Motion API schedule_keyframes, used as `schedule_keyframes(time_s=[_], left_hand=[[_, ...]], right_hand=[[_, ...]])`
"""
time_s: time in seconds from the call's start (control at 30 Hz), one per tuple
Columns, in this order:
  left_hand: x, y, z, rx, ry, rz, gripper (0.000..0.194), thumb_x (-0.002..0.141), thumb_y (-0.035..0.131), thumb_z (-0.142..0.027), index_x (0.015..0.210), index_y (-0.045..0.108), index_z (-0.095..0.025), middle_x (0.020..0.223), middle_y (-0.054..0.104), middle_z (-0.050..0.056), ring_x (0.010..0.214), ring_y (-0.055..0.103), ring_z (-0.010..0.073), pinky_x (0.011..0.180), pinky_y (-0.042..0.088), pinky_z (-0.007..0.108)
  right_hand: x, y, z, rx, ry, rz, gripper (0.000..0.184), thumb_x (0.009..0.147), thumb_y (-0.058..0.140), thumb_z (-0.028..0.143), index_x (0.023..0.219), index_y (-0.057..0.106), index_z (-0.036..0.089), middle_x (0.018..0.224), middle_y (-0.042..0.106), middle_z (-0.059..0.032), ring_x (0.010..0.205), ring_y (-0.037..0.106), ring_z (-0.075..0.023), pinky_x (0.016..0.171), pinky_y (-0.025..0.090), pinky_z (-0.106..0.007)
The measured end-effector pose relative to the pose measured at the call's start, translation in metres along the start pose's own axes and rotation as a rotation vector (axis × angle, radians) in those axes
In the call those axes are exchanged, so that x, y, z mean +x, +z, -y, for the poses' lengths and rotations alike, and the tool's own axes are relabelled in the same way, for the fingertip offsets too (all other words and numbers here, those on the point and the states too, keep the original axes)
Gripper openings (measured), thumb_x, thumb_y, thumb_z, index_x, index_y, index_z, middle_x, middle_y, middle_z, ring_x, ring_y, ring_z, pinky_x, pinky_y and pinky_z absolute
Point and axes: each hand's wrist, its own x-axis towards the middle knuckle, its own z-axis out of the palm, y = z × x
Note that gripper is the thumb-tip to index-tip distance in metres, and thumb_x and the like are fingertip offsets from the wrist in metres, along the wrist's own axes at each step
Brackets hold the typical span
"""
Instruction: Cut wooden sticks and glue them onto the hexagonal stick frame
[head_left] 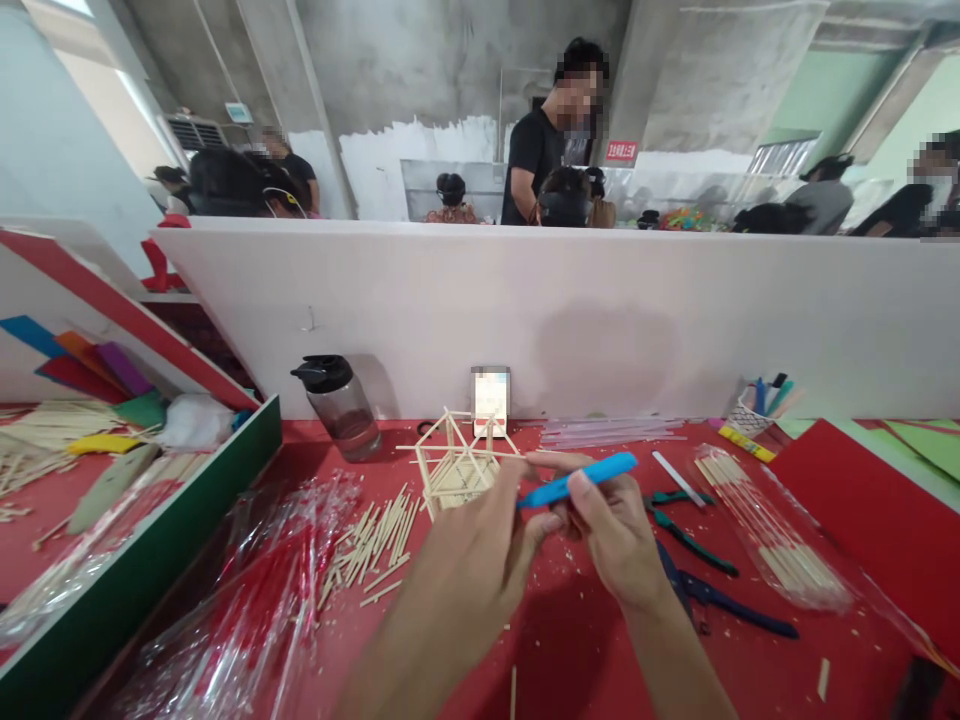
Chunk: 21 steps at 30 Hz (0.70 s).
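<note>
Head view: a stick frame point(459, 491) stands joined, loose sticks point(379, 530) lie unused; right hand point(615, 530) grips a blue pen point(604, 468), left hand's point(476, 540) hold I can't tell.

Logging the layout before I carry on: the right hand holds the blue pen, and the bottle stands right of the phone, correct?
Not quite: in the head view the bottle stands left of the phone. The right hand does hold the blue pen.
</note>
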Motion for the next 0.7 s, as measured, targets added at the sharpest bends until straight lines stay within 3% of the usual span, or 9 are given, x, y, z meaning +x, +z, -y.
schedule_keyframes(time_s=[0.1, 0.2, 0.33, 0.47, 0.6, 0.7], left_hand=[[0.002, -0.021, 0.02, 0.195, -0.106, -0.135, 0.041, 0.102, 0.036, -0.051, 0.132, 0.047, -0.026, 0.098, 0.071, 0.003, 0.07, 0.067, 0.0217, 0.062, 0.047, 0.032], [0.005, -0.031, 0.044, 0.341, -0.123, -0.172, 0.034, 0.103, 0.035, -0.045, 0.12, 0.059, -0.027, 0.117, 0.068, 0.005, 0.078, 0.07, 0.0216, 0.067, 0.05, 0.033], [0.013, -0.026, 0.058, 0.413, -0.129, -0.056, 0.028, 0.102, 0.039, -0.033, 0.112, 0.065, -0.027, 0.118, 0.069, 0.005, 0.086, 0.071, 0.0223, 0.068, 0.05, 0.03], [0.017, -0.016, 0.059, 0.458, -0.147, 0.062, 0.024, 0.1, 0.044, -0.027, 0.11, 0.065, -0.029, 0.111, 0.072, 0.003, 0.079, 0.072, 0.0222, 0.061, 0.046, 0.029], [0.017, -0.012, 0.061, 0.507, -0.134, 0.112, 0.023, 0.099, 0.044, -0.025, 0.11, 0.064, -0.029, 0.109, 0.072, 0.002, 0.074, 0.072, 0.0233, 0.057, 0.043, 0.03], [0.017, -0.011, 0.062, 0.531, -0.136, 0.128, 0.022, 0.1, 0.043, -0.025, 0.108, 0.063, -0.029, 0.107, 0.072, 0.001, 0.072, 0.072, 0.024, 0.055, 0.04, 0.03]], right_hand=[[0.014, -0.003, -0.001, 0.065, -0.041, -0.155, 0.04, 0.092, 0.06, 0.053, 0.092, 0.075, 0.016, 0.058, 0.061, -0.0016, 0.051, 0.051, -0.0113, 0.047, 0.04, -0.022], [0.025, -0.008, -0.005, -0.011, -0.007, -0.158, 0.024, 0.084, 0.075, 0.041, 0.092, 0.071, 0.019, 0.067, 0.067, -0.0015, 0.059, 0.057, -0.0117, 0.053, 0.044, -0.021], [0.034, -0.004, -0.013, -0.163, 0.021, -0.105, 0.021, 0.085, 0.073, 0.04, 0.085, 0.065, 0.02, 0.068, 0.063, 0.0011, 0.063, 0.058, -0.0125, 0.058, 0.046, -0.023], [0.037, -0.002, -0.022, -0.35, 0.04, -0.021, 0.022, 0.093, 0.063, 0.04, 0.082, 0.059, 0.021, 0.071, 0.06, 0.0019, 0.067, 0.056, -0.0135, 0.064, 0.045, -0.025], [0.037, -0.004, -0.027, -0.421, 0.071, 0.133, 0.015, 0.095, 0.06, 0.037, 0.093, 0.064, 0.022, 0.088, 0.066, 0.0002, 0.083, 0.061, -0.0157, 0.076, 0.047, -0.027], [0.038, -0.004, -0.028, -0.421, 0.088, 0.175, 0.011, 0.094, 0.062, 0.034, 0.091, 0.065, 0.023, 0.088, 0.067, 0.0021, 0.086, 0.062, -0.0149, 0.08, 0.047, -0.026]])
